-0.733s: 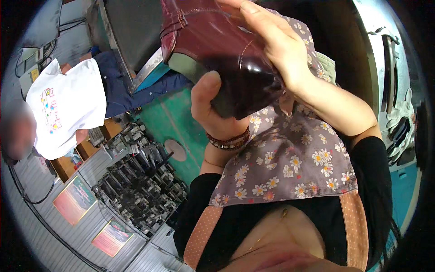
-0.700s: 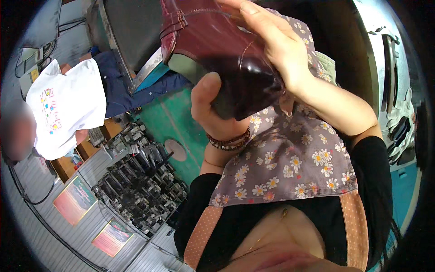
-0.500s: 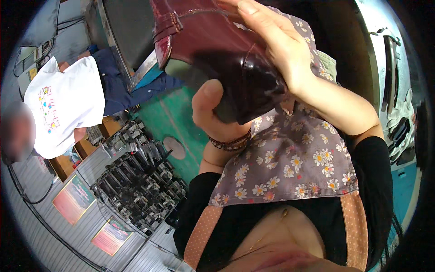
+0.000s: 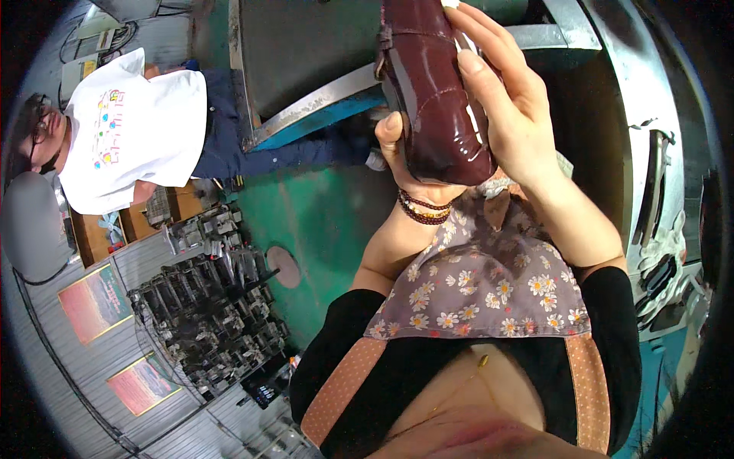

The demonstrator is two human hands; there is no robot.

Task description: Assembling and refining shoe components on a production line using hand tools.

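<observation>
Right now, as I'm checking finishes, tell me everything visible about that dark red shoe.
The dark red shoe looks like glossy leather, with reflections and curved seams. A strap shows at its left edge. Its rounded end points down the picture; the picture's top edge cuts off the other end. The left hand holds it from left and below; the right hand lies along its right side.

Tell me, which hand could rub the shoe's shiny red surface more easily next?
Probably the right hand: its fingers lie along the right side of the shoe. The left hand seems busy supporting the rounded end.
</observation>
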